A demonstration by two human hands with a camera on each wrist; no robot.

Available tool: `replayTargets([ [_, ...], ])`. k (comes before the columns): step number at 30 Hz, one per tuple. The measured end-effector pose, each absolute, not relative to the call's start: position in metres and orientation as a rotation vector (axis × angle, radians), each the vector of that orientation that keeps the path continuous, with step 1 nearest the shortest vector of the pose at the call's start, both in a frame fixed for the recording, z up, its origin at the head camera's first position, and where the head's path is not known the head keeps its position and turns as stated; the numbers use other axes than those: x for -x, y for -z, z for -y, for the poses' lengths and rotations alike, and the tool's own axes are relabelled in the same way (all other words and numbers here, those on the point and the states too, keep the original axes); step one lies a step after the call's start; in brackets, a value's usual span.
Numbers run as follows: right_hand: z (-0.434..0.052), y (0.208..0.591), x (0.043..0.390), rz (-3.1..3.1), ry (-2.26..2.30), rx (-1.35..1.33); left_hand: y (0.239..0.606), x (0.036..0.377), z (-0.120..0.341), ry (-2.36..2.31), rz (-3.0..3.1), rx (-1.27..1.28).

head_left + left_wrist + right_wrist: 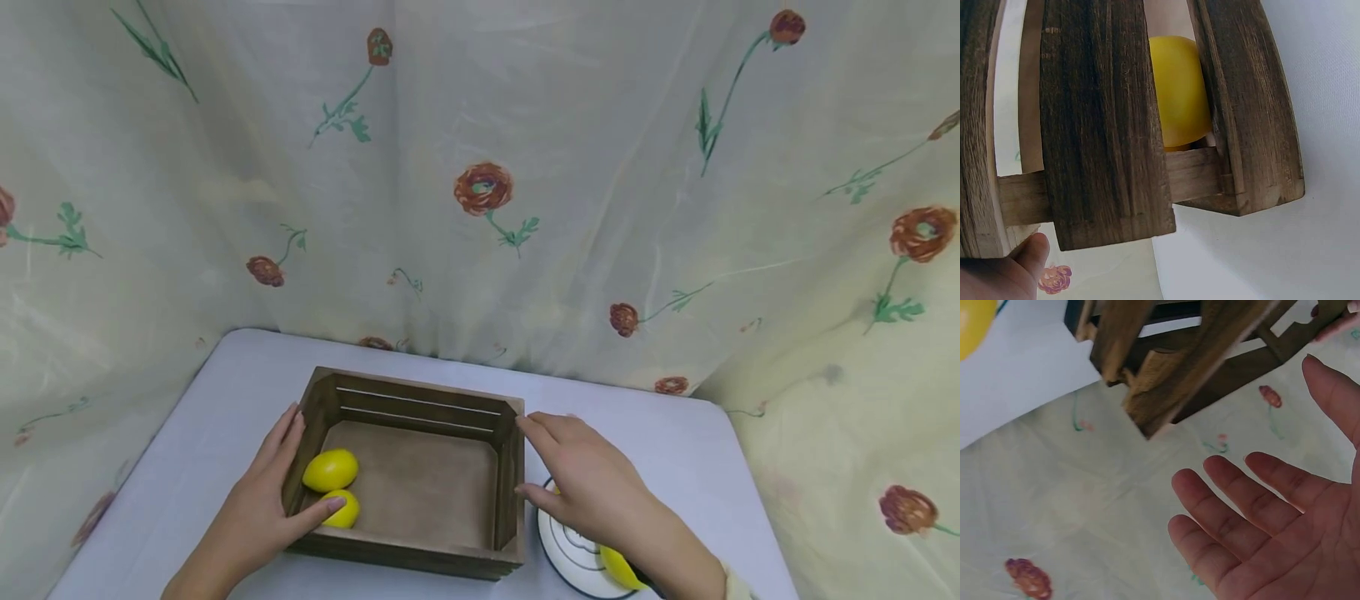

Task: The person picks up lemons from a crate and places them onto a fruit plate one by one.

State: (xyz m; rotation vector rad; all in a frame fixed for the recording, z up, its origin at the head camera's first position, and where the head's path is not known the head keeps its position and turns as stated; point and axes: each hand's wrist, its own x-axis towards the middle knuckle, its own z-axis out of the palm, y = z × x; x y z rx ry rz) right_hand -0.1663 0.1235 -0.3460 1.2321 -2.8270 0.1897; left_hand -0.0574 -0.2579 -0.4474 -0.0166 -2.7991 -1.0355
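Note:
A brown slatted wooden crate [420, 550] stands on the table, with two yellow lemons [331, 470] against its left wall inside. My left hand [251, 508] grips the crate's left wall, fingers along the outside and thumb over the rim above the nearer lemon. Between the slats a lemon [1179, 94] shows in the left wrist view. My right hand [585, 471] is beside the crate's right wall, fingertips close to the rim. In the right wrist view its fingers [1222, 512] are spread, palm bare, with a gap to the crate.
Partly under my right forearm lies a white plate [564, 546] with a dark rim. On it is a yellow lemon [618, 568], partly covered by my wrist. A white cloth covers the table [247, 375]; a flowered curtain [555, 267] hangs behind and at the sides.

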Motion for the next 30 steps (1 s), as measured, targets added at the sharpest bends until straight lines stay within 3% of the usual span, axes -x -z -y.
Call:
replayTargets([
  [30,-0.049,0.322,0.167,2.676,-0.106,-1.587,0.454,0.058,0.261,1.028,2.788,0.017],
])
